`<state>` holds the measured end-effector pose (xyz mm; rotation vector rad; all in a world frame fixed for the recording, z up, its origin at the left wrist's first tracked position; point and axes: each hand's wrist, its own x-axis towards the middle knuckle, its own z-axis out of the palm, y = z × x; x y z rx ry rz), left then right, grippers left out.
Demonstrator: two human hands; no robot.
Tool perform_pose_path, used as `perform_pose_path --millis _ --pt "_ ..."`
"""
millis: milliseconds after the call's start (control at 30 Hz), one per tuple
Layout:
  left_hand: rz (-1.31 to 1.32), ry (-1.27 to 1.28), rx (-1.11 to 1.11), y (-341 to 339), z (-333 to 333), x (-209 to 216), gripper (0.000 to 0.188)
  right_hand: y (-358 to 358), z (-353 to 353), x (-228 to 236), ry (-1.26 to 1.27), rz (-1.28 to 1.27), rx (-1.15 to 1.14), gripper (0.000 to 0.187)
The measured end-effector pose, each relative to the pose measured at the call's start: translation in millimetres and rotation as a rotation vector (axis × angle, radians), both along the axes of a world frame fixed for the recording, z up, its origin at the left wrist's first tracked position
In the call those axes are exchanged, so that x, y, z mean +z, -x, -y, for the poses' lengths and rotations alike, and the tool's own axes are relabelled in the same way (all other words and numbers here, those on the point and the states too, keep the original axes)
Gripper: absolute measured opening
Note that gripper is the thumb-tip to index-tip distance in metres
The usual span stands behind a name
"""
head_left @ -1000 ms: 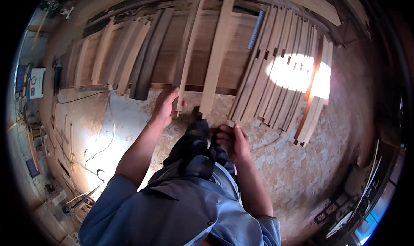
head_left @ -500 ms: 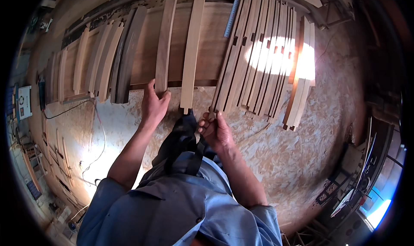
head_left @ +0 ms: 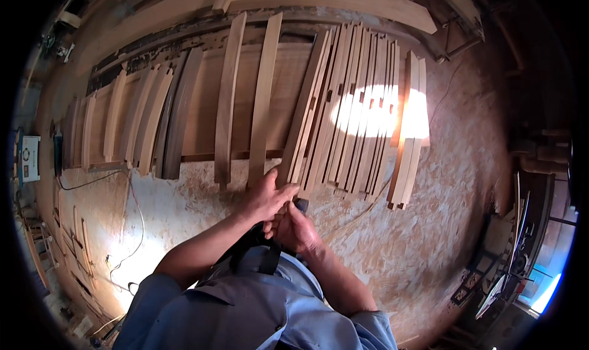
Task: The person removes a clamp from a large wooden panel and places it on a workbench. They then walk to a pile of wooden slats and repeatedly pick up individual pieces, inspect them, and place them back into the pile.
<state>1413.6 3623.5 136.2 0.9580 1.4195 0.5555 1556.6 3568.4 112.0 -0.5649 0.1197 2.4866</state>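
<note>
Held strip: a long, straight, squared wooden strip, light brown on its broad left face and paler along its narrow right face, where dark slots are cut; its far end is squared off, its near end partly hidden by fingers.
Position of strip: on the left edge of the slotted row, slanting toward the wearer, its near end projecting past the front edge of the brown wooden worktop.
Left hand: the left hand is closed about the near end, thumb to the right.
Right hand: the right hand is curled just below the left; whether it grips anything cannot be told.
Slotted row: pale strips lying side by side, with dark slots, partly bleached by a bright patch of light.
Left neighbours: two plain strips, spaced apart, their near ends overhanging.
Far left: a grey-brown strip beside lighter pieces.
</note>
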Motion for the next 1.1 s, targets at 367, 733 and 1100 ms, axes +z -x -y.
perform_pose_path --millis 367,733,1100 --pt "-0.455 -0.502 0.205 -7 15 8 0.056 -26 -10 -18 -0.033 0.5 -0.335 0.037" --pt "-0.764 -0.773 0.094 28 18 6 0.061 -21 -22 -24 0.024 0.314 -0.351 0.034" --pt "-1.06 -0.836 0.094 59 20 9 0.068 -24 -9 -19 -0.019 0.405 -0.225 0.029"
